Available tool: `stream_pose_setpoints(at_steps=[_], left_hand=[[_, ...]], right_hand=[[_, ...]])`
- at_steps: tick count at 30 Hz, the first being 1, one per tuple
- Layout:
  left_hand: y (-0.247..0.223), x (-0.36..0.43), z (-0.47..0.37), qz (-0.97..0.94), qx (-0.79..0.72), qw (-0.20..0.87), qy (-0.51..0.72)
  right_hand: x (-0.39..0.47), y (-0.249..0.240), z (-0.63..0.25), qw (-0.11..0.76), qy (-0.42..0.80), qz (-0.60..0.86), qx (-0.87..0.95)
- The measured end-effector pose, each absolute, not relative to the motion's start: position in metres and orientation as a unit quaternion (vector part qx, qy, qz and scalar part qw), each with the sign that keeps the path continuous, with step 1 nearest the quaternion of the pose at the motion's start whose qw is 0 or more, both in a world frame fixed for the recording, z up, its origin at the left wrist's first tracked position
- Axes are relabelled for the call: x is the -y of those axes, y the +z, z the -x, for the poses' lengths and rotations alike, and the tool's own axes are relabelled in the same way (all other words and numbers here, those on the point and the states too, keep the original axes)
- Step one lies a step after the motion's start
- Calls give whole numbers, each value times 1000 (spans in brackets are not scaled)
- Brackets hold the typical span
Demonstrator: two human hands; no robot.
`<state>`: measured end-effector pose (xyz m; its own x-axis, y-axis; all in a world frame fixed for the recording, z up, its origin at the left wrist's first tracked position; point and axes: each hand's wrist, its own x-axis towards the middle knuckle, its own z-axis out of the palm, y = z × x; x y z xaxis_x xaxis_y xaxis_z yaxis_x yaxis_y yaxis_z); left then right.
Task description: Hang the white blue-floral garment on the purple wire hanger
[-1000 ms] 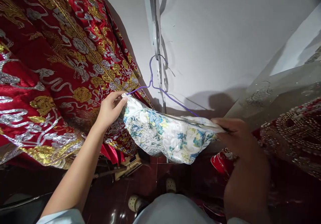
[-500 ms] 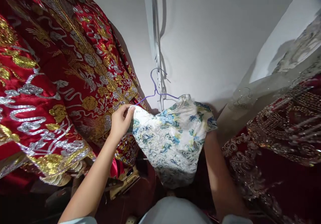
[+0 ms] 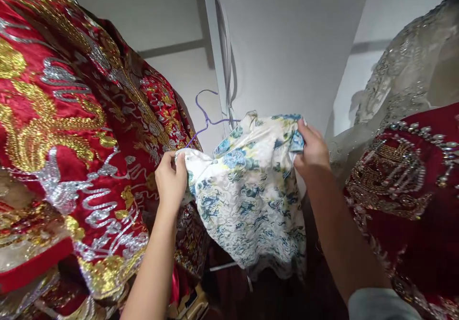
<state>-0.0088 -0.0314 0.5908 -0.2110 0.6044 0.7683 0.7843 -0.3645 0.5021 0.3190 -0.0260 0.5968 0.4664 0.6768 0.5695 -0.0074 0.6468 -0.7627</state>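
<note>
A white dress (image 3: 247,191) with blue and green floral print hangs on a purple hanger (image 3: 207,119) in front of me. Pinched between the thumb and fingers of my left hand (image 3: 170,179) is the dress's left shoulder, close to the hanger's lower arm. On the other side my right hand (image 3: 312,150) grips the edge of the short sleeve, thumb on top. The collar stands up around the hanger, and the hanger's right arm is mostly hidden inside the fabric. The lower part of the dress falls into shadow.
Red garments (image 3: 89,143) with gold and silver embroidery hang close on the left. A dark red beaded gown (image 3: 405,191) and a pale lace garment (image 3: 398,67) stand at right. Behind are a white wall (image 3: 287,48) and a white cable (image 3: 226,38).
My right hand, hidden behind the sleeve before, now shows gripping the sleeve's edge. The dress is spread wider and its right side is higher. The hanger has shifted left and the view has turned.
</note>
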Motion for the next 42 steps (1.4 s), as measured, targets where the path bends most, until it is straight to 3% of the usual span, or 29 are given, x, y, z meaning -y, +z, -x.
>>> stream_pose_setpoints(at_steps=[4, 7, 15, 20, 24, 33, 39, 42], left_hand=[[640, 14, -9, 629, 549, 102, -541], [657, 3, -22, 660, 519, 100, -534], [624, -10, -41, 686, 487, 49, -538], [616, -24, -43, 664, 483, 67, -567], [621, -27, -44, 666, 459, 75, -583], [651, -15, -32, 667, 453, 106, -582], [648, -54, -29, 659, 422, 62, -620], [653, -74, -26, 666, 400, 29, -628]], right_hand=[[3, 640, -339, 785, 238, 334, 464], [-2, 639, -351, 801, 283, 309, 427], [44, 566, -338, 821, 326, 326, 337], [66, 549, -321, 794, 415, 285, 341], [67, 546, -316, 806, 410, 268, 333], [39, 583, -314, 812, 378, 368, 248], [69, 609, -272, 752, 315, 333, 474], [57, 631, -267, 777, 282, 347, 443]])
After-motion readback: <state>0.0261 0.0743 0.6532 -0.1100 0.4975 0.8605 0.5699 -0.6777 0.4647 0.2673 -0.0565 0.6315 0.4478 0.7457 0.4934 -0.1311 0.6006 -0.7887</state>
